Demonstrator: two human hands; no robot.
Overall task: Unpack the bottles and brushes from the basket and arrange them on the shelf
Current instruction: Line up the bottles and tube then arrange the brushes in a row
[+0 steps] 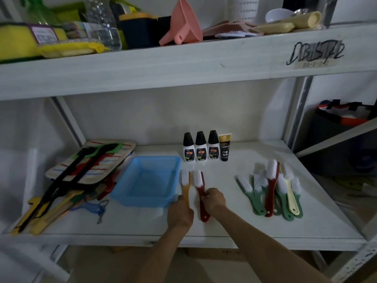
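A light blue basket (130,193) sits with nothing in it on the white shelf (234,225). Behind it to the right stand three white bottles with black caps (201,147) and a black-and-gold tube (224,148) in a row. My left hand (180,210) grips the handle of a yellow brush (185,184) lying bristles away from me. My right hand (214,199) pinches the handle of a red brush (201,193) beside it. A pile of green, red and cream brushes (271,190) lies to the right.
A heap of striped cloth, black straps and coloured tools (81,172) fills the shelf's left part. The upper shelf holds sponges (40,41), a clear bottle (102,21), a pink funnel (183,23) and other items. A dark bag (342,119) sits beyond the right post.
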